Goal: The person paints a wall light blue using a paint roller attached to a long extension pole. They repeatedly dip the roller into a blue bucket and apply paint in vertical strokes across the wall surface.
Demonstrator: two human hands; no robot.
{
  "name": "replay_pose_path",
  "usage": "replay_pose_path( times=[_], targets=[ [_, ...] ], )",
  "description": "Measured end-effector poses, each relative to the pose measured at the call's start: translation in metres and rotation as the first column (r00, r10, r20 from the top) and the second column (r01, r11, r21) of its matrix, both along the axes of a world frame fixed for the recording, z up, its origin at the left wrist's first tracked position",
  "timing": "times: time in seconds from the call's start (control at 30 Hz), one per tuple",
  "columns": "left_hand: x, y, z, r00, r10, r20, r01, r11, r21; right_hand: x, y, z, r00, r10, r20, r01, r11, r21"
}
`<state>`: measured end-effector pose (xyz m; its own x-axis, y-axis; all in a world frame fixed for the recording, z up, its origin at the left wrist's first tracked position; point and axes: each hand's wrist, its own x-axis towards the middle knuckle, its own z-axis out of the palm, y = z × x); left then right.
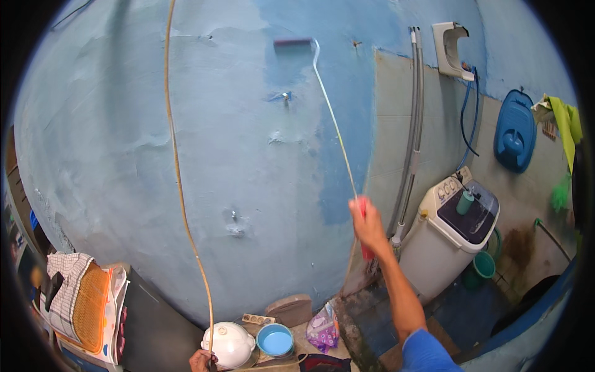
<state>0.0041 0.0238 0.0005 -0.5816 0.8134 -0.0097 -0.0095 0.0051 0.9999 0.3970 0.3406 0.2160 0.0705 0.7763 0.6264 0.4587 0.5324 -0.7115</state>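
Note:
My right hand point(370, 229) is wrapped round the red handle of a paint roller point(334, 127), arm stretched up. The roller's long thin rod rises to a dark sleeve, which is against or very near the upper wall point(248, 155). Around the sleeve and down the right side of the pale blue wall runs a darker, fresher-looking blue area. At the lower edge my left hand point(201, 361), only partly in view, is closed on a long tan hose or cable point(180, 180) that hangs down across the wall.
Below the wall stand a white rice cooker point(228, 344), a basin of blue paint point(275, 340), a power strip point(258, 319) and a purple bag point(323, 328). At right are a washing machine point(455, 229) and grey pipes point(412, 136). Metal hooks point(286, 97) stick out of the wall.

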Motion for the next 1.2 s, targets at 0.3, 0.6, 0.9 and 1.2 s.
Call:
replay_pose_path(
  times=[0.3, 0.6, 0.9, 1.2],
  targets=[
    [0.001, 0.002, -0.008, 0.999, -0.037, 0.000, 0.037, 0.999, 0.036, -0.011, 0.003, -0.029, 1.000, -0.010, 0.007, 0.010, 0.999, -0.037],
    [0.005, 0.003, 0.003, 0.997, -0.040, -0.059, 0.040, 0.999, 0.008, 0.004, -0.059, -0.106, 0.997, -0.046, -0.058, 0.039, 0.993, -0.110],
    [0.013, 0.011, 0.007, 0.999, -0.031, 0.030, 0.033, 0.998, -0.045, 0.037, -0.008, -0.075, 0.995, -0.092, 0.024, 0.093, 0.995, -0.046],
    [0.027, 0.011, 0.017, 0.997, 0.006, -0.072, -0.006, 1.000, -0.004, 0.035, -0.019, -0.120, 0.998, -0.063, 0.001, 0.063, 0.998, -0.027]
  ],
)
